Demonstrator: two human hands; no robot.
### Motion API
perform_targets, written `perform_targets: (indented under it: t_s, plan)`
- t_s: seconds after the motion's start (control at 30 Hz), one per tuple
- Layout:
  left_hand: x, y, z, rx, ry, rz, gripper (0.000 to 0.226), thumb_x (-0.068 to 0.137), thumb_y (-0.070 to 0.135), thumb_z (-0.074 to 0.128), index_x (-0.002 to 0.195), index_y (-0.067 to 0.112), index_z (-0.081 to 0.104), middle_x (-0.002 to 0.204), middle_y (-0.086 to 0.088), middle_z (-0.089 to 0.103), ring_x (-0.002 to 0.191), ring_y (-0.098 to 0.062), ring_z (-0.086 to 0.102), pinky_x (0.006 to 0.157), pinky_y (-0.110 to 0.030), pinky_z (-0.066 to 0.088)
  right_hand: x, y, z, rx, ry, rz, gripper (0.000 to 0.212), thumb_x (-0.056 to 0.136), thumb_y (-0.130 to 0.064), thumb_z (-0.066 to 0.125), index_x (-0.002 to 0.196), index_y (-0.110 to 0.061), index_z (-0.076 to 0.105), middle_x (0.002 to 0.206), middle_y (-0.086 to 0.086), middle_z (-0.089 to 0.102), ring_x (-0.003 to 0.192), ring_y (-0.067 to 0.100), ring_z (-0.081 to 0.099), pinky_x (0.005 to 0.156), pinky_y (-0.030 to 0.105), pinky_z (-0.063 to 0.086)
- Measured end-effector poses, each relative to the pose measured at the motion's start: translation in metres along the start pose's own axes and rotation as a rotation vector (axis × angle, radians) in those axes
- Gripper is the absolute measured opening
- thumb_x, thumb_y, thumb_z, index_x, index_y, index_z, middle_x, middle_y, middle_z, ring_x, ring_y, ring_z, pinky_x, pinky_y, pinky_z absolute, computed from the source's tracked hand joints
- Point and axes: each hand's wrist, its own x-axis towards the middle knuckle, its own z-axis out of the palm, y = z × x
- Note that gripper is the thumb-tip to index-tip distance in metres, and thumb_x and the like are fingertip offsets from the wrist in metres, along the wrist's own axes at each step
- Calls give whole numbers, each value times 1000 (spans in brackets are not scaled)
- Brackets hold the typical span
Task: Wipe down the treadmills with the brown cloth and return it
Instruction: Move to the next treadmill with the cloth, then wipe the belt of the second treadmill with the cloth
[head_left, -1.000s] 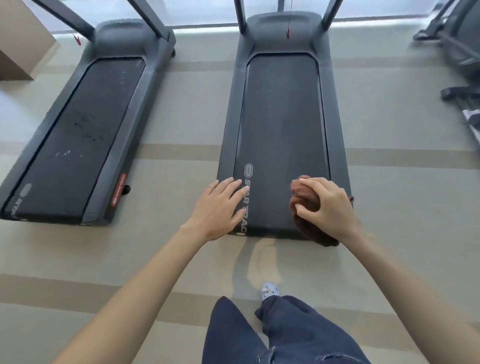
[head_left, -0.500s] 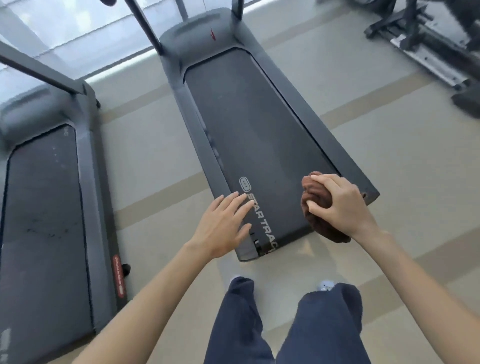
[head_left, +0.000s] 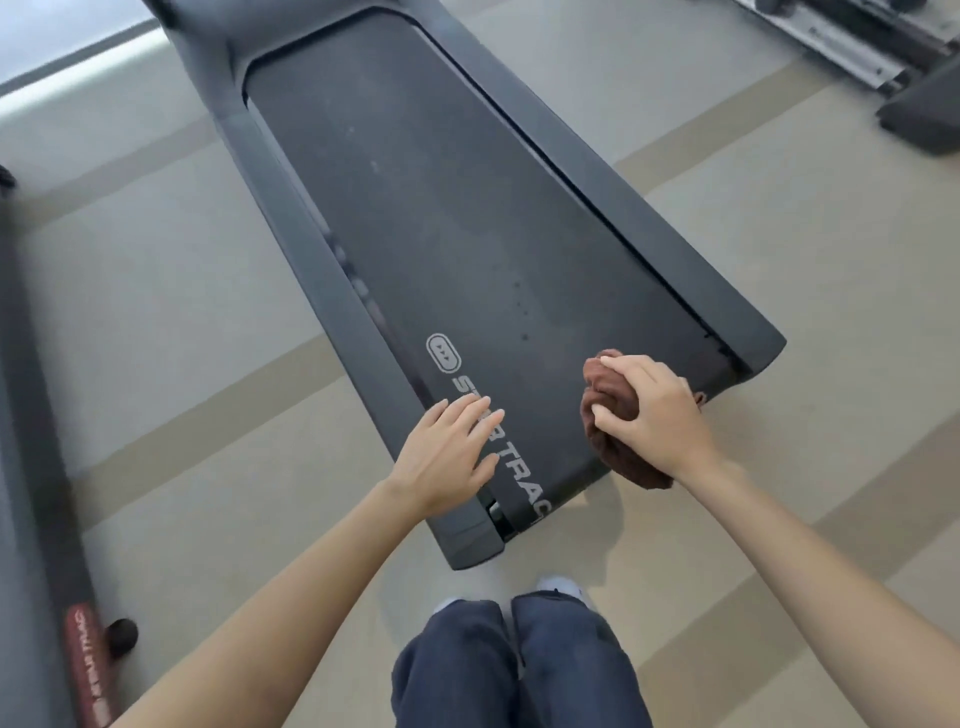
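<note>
Right-hand grip (head_left: 652, 415) was curled round the bunched brown cloth (head_left: 613, 397) at the rear end of the treadmill (head_left: 467, 234); left-hand grip (head_left: 447, 457) was spread wide and held nothing.
Cloth sat wadded on the belt's near right corner, with its lower part hanging past the rear edge over the floor (head_left: 182, 312). Right fingers and thumb wrapped the wad from above. Left fingers were straight, over the left side rail and the start of the belt lettering; couldn't tell if they touched. Second treadmill (head_left: 31, 467) ran along the left frame edge, well apart from the first. Other gym equipment (head_left: 852, 47) was at top right. Person's legs in dark trousers (head_left: 519, 670) were just behind the treadmill's rear end.
</note>
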Motion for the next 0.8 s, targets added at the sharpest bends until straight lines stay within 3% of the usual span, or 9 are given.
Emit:
perform_targets:
  t_s: [0.33, 0.47, 0.53, 0.63, 0.8]
  plan:
    - [118, -30, 259, 37, 36, 61, 57, 96, 44, 31, 147, 19, 26, 155, -6, 21, 143, -20, 14, 116, -35, 8, 25, 177, 225, 9, 96, 149, 45, 86, -25, 63, 128, -12, 54, 133, 6, 54, 117, 29, 50, 99, 46, 39]
    - [146, -37, 313, 40, 94, 8, 60, 95, 45, 27, 148, 19, 20, 157, -7, 13, 145, -21, 6, 118, -39, 2, 31, 207, 288, -154, 169, 137, 53, 87, -42, 59, 131, -13, 52, 131, 7, 55, 120, 30, 48, 101, 46, 34]
    - [151, -34, 331, 7, 170, -21, 61, 92, 41, 26, 148, 16, 24, 156, -9, 18, 145, -23, 10, 118, -45, 7, 35, 215, 308, -280, 296, 72, 57, 83, -54, 53, 127, -18, 56, 126, 3, 59, 116, 28, 50, 98, 43, 35]
    - [153, -34, 347, -67, 281, -3, 60, 90, 38, 31, 145, 14, 32, 153, -10, 27, 143, -25, 18, 115, -49, 15, 47, 228, 313, -293, 468, -34, 48, 78, -57, 54, 114, -26, 63, 113, -4, 63, 106, 24, 52, 90, 39, 37]
    - [149, -34, 341, -68, 286, -7, 61, 89, 39, 28, 145, 14, 32, 153, -10, 26, 143, -25, 17, 116, -49, 15, 98, 233, 291, -290, 424, -6, 41, 78, -52, 59, 108, -25, 63, 108, -1, 61, 102, 29, 53, 86, 39, 39]
